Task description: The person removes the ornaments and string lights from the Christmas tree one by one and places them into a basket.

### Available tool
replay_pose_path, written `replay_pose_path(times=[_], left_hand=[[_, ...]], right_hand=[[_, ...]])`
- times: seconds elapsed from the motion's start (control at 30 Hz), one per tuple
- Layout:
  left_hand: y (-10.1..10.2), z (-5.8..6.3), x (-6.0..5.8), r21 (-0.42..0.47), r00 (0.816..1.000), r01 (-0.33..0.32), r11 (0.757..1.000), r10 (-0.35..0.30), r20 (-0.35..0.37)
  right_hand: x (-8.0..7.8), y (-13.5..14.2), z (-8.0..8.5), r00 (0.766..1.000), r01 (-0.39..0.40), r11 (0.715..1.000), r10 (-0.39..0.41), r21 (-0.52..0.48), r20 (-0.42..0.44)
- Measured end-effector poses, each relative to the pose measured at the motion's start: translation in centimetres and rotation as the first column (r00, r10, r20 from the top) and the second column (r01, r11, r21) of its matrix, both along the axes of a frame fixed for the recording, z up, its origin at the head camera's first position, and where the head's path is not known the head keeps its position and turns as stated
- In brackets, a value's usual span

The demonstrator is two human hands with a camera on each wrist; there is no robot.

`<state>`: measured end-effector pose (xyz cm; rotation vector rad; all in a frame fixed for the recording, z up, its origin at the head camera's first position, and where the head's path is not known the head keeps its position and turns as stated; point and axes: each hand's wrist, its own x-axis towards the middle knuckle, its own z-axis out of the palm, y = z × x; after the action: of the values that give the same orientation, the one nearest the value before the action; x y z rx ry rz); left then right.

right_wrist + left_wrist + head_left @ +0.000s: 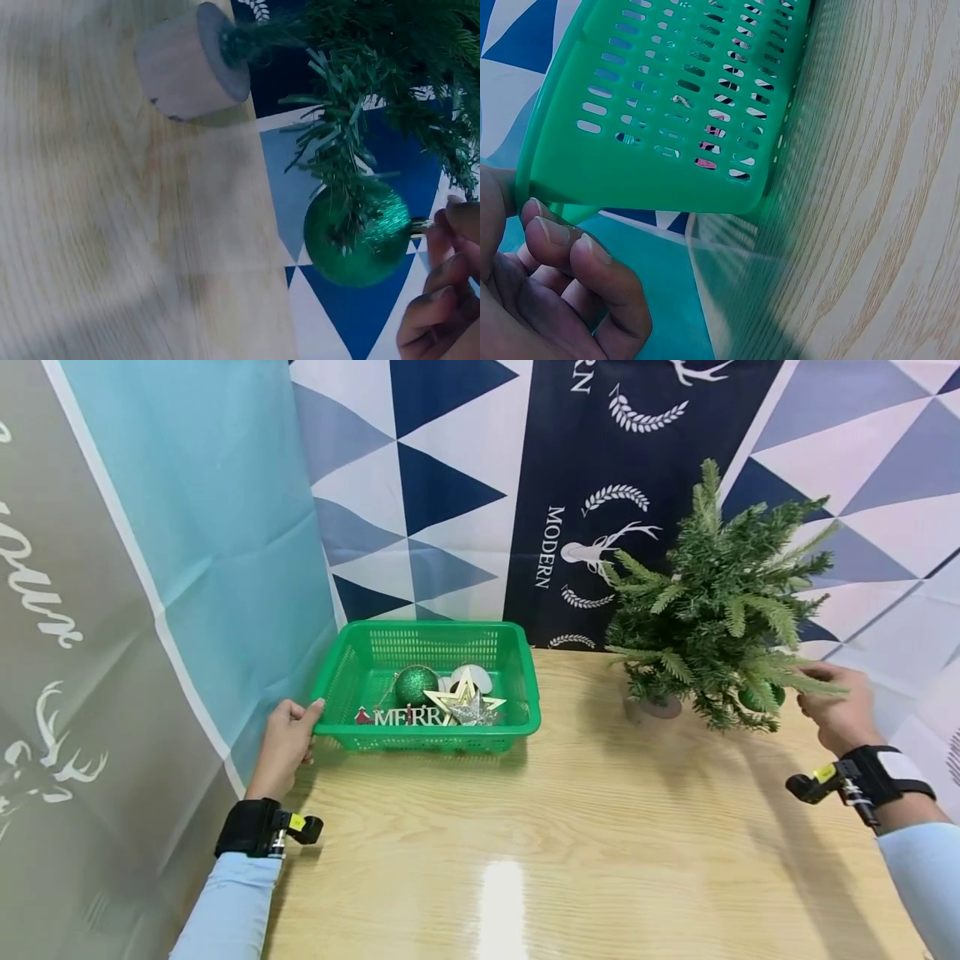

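Note:
My left hand (288,735) pinches the near left corner of a green plastic basket (427,741), thumb on top of the rim and fingers beneath. Inside the basket lie a green glitter ball (417,685), a gold star (457,693), a silver star (475,711), a white round ornament (480,677) and a "MERRY" letter sign (408,717), partly covered. At the right, my right hand (843,706) is beside a small artificial Christmas tree (720,602). In the right wrist view its thumb and finger pinch the cap of a green bauble (356,240), which hangs against a branch.
The tree stands on a round base (191,64) on the wooden table (480,827). Patterned cloth (450,485) hangs behind the basket and tree, and another cloth (97,652) runs along the left side.

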<state>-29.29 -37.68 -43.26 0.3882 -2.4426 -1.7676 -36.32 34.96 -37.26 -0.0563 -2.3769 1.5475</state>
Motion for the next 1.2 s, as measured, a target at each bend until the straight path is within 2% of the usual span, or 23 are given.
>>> replay_pose_path(times=[0.13,0.37,0.57,0.7,0.93,1.0,1.07,1.1,1.2], left_hand=[[0.1,0.5,-0.2,0.011,0.999,-0.002,1.0,0.002,-0.033],[0.1,0.9,-0.3,0.018,0.999,-0.006,1.0,0.006,-0.035],[0.2,0.5,-0.3,0.016,1.0,-0.009,1.0,0.009,-0.025],[0.2,0.0,-0.3,0.013,1.0,0.007,1.0,-0.007,-0.027],[0.2,-0.3,-0.2,0.035,0.999,0.002,0.999,-0.001,-0.033],[0.2,-0.3,-0.2,0.032,0.999,0.003,0.999,-0.001,-0.034],[0.2,-0.3,-0.1,0.03,0.999,0.003,1.0,-0.002,-0.035],[0.2,-0.3,-0.1,0.031,0.999,0.002,1.0,-0.001,-0.035],[0.2,-0.4,-0.1,0.037,0.999,0.002,0.999,-0.001,-0.033]], right_hand=[[0.6,0.6,0.6,0.995,0.08,0.992,-0.074,0.101,-0.066],[1.3,0.8,1.6,0.986,0.165,0.955,-0.15,0.245,-0.077],[0.9,0.7,1.5,0.981,0.178,0.904,-0.133,0.389,-0.14],[0.9,0.6,0.9,0.981,0.178,0.889,-0.125,0.421,-0.151],[1.3,0.9,0.2,0.979,0.197,0.809,-0.129,0.554,-0.16],[1.4,1.1,0.2,0.978,0.198,0.809,-0.124,0.554,-0.168],[1.4,1.2,0.3,0.979,0.192,0.83,-0.124,0.523,-0.164],[1.4,1.2,0.4,0.978,0.192,0.847,-0.127,0.496,-0.163],[1.2,1.4,0.8,0.981,0.17,0.927,-0.126,0.334,-0.149]])
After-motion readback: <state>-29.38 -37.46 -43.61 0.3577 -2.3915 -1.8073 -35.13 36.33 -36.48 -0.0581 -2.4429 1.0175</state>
